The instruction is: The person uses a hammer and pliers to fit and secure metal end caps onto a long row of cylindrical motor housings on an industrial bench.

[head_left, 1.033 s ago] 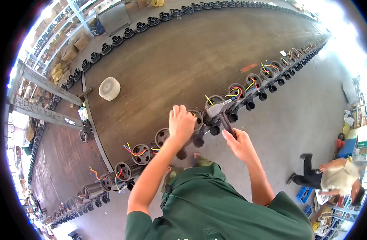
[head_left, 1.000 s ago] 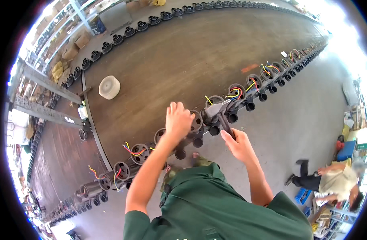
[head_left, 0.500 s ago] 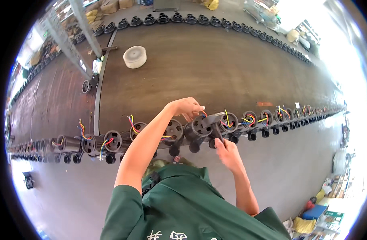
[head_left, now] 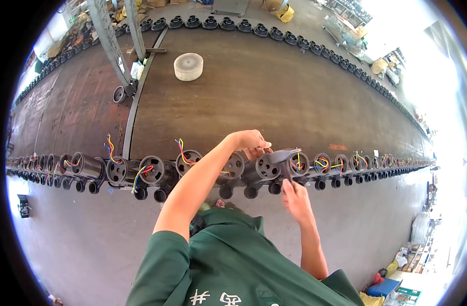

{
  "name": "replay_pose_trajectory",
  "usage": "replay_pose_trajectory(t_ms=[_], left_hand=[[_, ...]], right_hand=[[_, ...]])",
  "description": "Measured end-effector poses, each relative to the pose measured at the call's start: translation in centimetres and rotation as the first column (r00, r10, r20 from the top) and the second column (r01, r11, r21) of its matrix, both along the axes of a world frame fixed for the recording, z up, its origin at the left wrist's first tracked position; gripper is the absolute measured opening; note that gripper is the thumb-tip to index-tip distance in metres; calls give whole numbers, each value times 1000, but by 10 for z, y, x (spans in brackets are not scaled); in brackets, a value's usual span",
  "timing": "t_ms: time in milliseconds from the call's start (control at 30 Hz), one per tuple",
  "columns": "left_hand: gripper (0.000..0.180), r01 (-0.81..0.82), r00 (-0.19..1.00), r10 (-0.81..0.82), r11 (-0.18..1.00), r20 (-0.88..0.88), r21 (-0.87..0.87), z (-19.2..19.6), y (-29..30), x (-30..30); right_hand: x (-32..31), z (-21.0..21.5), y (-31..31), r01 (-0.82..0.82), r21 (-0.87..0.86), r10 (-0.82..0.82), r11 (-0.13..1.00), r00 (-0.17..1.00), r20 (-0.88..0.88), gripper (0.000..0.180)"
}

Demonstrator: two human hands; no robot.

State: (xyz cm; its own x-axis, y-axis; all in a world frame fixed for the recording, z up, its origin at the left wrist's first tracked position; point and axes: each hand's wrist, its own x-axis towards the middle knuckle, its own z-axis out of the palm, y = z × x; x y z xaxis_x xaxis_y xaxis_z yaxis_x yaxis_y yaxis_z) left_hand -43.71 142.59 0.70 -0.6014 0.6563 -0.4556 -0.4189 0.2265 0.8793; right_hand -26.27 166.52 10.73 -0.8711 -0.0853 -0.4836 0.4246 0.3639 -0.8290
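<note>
A black round motor housing [head_left: 267, 169] with slots in its face lies on its side at the near edge of the table. At its upper rim my left hand [head_left: 249, 143] is closed in a pinch on thin coloured wires [head_left: 269, 150], mostly hidden by the fingertips. My right hand [head_left: 297, 201] is wrapped round the dark handle of a hammer [head_left: 286, 155]. The grey hammer head is over the right side of this housing, in front of the neighbouring housing [head_left: 298, 164]; whether it touches either cannot be told.
Similar housings [head_left: 156, 172] with loose red, yellow and blue wires line the near edge. A whitish round block [head_left: 188, 67] stands on the brown table [head_left: 274, 86]. Black round parts [head_left: 227, 23] line the far edge. Metal posts [head_left: 111, 43] rise at the left.
The whole view has shifted, so the table and housings appear farther right. Both hands keep nearly the same places at the housing, the left pinching the wires, the right gripping the hammer.
</note>
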Motion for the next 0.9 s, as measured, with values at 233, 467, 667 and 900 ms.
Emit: replay_pose_trajectory(t_ms=[233,467,667,900], left_hand=[[48,-16,998,14,999,-58,-39,3,11,4],[49,14,989,-26,996,-144,-86,9,10,7],[52,-54,988,48,998,-148,-40,-4,8,11],[48,-85,977,74,995,-198,-51,-4,10,20]], right_hand=[[16,-35,7,30,224,62,974,918,-391,42],[2,-12,6,14,219,-11,976,1000,-13,45],[16,-12,0,32,149,-1,988,979,-202,44],[10,-69,6,-46,341,105,939,982,-156,48]])
